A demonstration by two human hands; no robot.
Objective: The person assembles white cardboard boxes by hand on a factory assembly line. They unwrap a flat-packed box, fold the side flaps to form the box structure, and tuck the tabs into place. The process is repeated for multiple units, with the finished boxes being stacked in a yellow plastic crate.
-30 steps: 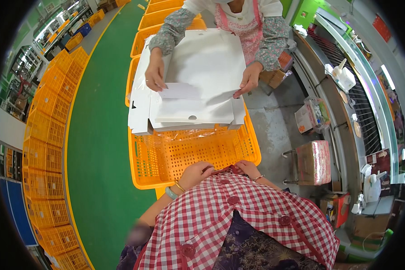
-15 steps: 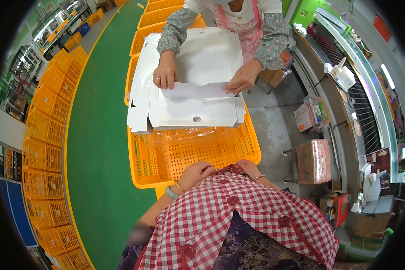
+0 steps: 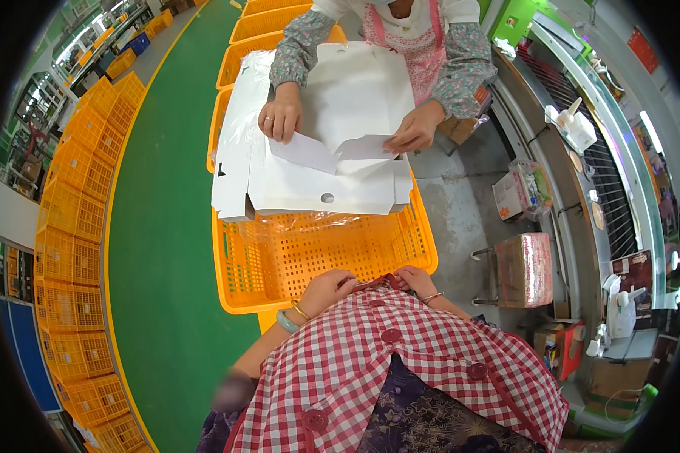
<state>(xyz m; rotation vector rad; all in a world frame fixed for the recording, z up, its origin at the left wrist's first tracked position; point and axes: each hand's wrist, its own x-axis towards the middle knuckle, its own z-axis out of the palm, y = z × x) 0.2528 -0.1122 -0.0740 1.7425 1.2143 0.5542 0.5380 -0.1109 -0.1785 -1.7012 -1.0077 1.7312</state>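
The wearer's left hand and right hand rest with curled fingers at the red-trimmed edge of a red-and-white checked cloth apron, which covers the wearer's front; whether they pinch it, I cannot tell. Just beyond is an orange perforated plastic crate. A co-worker's 2 hands pinch white card flaps over a white cardboard box.
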